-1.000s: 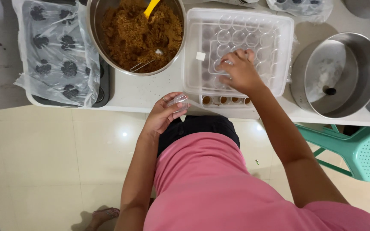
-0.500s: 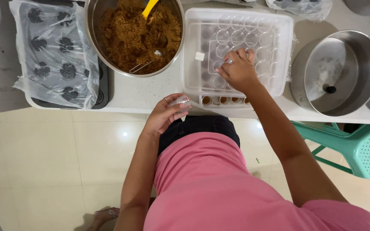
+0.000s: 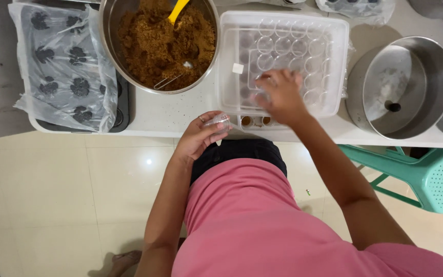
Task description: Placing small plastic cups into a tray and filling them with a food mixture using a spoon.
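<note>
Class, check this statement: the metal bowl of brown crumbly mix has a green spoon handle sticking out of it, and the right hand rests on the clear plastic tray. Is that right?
Not quite. In the head view the handle sticking out of the metal bowl of brown mix is yellow, not green. The right hand does rest on the clear plastic tray.

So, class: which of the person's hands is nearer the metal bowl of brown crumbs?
Left. The left hand sits just below the metal bowl at the table edge; the right hand is farther right, over the clear tray.
</note>
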